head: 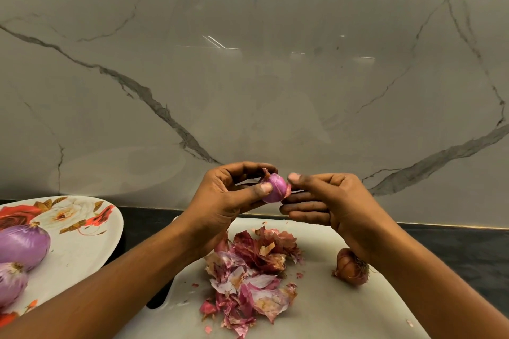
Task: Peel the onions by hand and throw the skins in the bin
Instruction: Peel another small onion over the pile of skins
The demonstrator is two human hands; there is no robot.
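Note:
A small purple onion is held in the air above the white cutting board. My left hand grips it, thumb across its front and fingers curled behind. My right hand pinches a bit of skin at the onion's right end with thumb and forefinger. A heap of red and pale onion skins lies on the board below. One small brown unpeeled onion sits on the board under my right wrist.
A flowered plate at the left holds two peeled purple onions. The dark counter runs along a marble wall behind. No bin is in view.

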